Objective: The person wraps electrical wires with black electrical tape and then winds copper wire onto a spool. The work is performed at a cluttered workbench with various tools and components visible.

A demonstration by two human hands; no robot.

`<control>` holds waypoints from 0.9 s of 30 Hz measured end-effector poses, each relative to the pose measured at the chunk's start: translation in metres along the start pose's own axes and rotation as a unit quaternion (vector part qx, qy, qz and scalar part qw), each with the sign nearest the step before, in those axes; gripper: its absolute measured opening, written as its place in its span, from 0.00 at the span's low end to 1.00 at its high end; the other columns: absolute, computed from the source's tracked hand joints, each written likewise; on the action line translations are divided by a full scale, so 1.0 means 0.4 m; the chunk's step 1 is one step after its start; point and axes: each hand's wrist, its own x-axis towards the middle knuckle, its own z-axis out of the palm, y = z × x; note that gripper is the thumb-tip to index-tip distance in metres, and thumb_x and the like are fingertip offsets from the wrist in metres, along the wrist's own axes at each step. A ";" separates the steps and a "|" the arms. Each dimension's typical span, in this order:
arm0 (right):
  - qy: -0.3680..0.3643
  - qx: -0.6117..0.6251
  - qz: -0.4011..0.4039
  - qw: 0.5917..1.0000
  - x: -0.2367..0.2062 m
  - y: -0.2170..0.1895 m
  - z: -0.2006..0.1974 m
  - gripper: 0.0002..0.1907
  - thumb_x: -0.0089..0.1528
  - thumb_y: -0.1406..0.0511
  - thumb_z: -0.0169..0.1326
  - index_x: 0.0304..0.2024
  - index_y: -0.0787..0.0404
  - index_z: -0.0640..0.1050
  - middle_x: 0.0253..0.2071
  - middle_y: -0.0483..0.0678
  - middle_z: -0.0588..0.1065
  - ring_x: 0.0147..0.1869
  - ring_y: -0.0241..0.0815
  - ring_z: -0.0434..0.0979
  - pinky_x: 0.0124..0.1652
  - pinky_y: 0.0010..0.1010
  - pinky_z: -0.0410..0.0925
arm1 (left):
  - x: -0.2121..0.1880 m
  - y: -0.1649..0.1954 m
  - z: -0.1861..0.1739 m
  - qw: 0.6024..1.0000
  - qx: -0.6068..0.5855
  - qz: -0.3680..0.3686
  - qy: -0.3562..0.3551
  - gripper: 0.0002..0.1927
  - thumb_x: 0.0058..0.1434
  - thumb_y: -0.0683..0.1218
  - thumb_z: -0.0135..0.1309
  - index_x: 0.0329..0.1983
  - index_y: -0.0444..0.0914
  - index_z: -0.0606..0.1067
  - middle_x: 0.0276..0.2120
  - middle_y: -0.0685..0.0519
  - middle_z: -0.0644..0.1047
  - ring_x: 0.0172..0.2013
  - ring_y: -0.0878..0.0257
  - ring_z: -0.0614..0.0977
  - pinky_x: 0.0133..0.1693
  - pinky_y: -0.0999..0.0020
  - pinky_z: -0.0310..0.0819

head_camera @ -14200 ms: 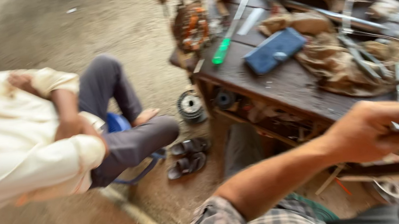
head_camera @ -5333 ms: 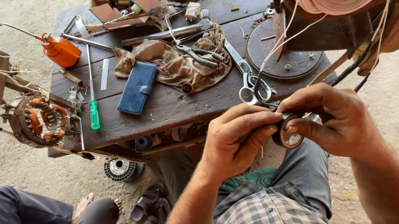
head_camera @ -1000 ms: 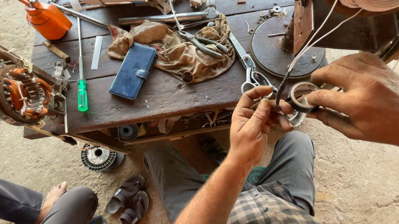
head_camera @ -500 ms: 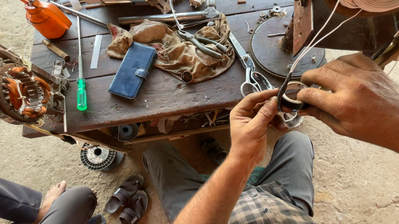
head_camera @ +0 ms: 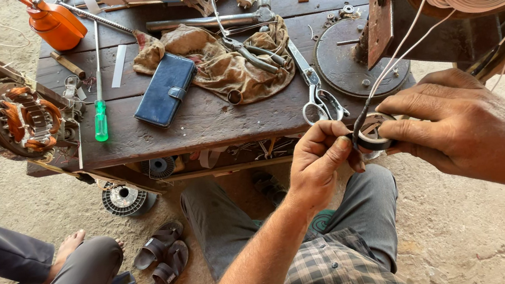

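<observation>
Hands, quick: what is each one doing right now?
Left hand: closed, pinching the thin black wire end.
Right hand: closed on the small round black tape roll.

Workbench (head_camera: 208, 118) dark worn wood; rag (head_camera: 223, 65) rough cloth (stained); scissors (head_camera: 315, 88) shiny metal.

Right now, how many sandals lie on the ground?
2: a pair of dark brown strapped sandals lies side by side on the sandy ground, between the seated person's bare foot and the wearer's knee. None seems hidden.
</observation>
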 end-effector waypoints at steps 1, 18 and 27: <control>-0.007 -0.010 -0.007 1.000 -0.001 0.001 -0.001 0.20 0.50 0.57 0.66 0.43 0.55 0.83 0.45 0.49 0.80 0.48 0.50 0.80 0.45 0.42 0.71 | -0.003 -0.003 -0.004 1.000 0.006 0.007 -0.001 0.07 0.75 0.43 0.54 0.51 0.34 0.73 0.41 0.47 0.81 0.37 0.63 0.81 0.41 0.68 0.78; 0.010 -0.036 -0.031 0.999 -0.035 -0.011 0.020 0.17 0.50 0.53 0.64 0.38 0.53 0.82 0.48 0.46 0.79 0.51 0.47 0.79 0.52 0.45 0.66 | -0.021 0.019 0.011 0.990 0.106 0.085 -0.031 0.07 0.69 0.40 0.58 0.47 0.33 0.74 0.49 0.49 0.80 0.43 0.66 0.80 0.46 0.70 0.76; 0.023 -0.023 -0.032 0.999 -0.048 0.003 0.027 0.17 0.52 0.52 0.64 0.40 0.51 0.81 0.50 0.46 0.78 0.53 0.45 0.79 0.55 0.43 0.63 | 0.009 -0.005 -0.004 0.997 0.074 0.012 0.025 0.10 0.75 0.42 0.55 0.55 0.32 0.77 0.35 0.52 0.79 0.27 0.71 0.74 0.27 0.76 0.65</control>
